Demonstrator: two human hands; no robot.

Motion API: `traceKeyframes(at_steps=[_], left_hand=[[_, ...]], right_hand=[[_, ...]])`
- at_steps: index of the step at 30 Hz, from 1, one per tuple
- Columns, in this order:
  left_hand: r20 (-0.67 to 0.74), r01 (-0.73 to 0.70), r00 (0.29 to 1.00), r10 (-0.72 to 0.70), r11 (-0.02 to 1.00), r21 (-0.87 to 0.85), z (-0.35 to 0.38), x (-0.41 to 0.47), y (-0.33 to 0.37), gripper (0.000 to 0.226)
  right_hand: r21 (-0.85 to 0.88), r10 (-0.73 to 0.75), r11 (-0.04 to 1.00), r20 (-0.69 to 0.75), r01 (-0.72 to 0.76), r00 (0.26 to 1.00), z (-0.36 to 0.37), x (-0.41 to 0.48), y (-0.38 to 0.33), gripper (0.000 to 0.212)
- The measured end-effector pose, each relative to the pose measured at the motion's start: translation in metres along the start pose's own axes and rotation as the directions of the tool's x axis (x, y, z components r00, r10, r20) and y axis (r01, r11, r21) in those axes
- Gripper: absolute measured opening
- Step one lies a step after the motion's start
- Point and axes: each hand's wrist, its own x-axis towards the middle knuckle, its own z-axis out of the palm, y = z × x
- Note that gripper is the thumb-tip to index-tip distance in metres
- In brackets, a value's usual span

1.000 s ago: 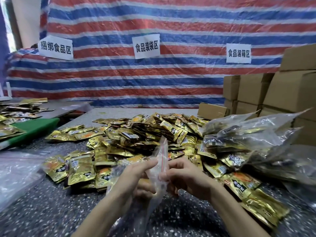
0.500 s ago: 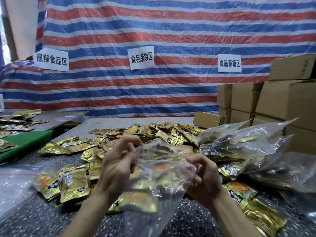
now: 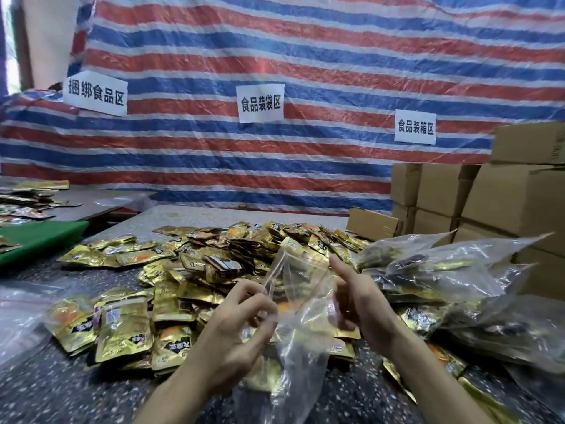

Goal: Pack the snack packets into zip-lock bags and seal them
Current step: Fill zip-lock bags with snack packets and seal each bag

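Above the packets (image 3: 195, 270), clear, crinkled zip-lock bag (image 3: 301, 301), mouth parted

A: Soft, even daylight here, fairly bright. The strongest light is that blown-out sliver of window (image 3: 10, 56) at the far left.
B: Shadows are faint, just thin dark edges under the snack packets (image 3: 214, 270) on the desk (image 3: 46, 393).
A: Foil glints on them, and there's a milky sheen on the zip-lock bag (image 3: 299, 301).
B: The left hand (image 3: 238, 325) and right hand (image 3: 363, 304) look slightly smeared. The tarp (image 3: 305, 71) stripes bow toward the edges, and the near corners go soft.
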Motion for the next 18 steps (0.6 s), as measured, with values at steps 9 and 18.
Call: traceKeyframes(at_steps=[9, 18], left_hand=[[-0.102, -0.111, 0.989, 0.111, 0.994, 0.006, 0.007, 0.001, 0.002, 0.003], [-0.099, -0.157, 0.982, 0.162, 0.986, 0.063, 0.004, 0.001, -0.008, 0.003]], right_hand=[[-0.945, -0.239, 0.205, -0.302, -0.256, 0.923, -0.061, 0.133, 0.015, 0.026], [-0.921, -0.013, -0.114, -0.375, -0.374, 0.927, -0.064, 0.167, 0.041, 0.018]])
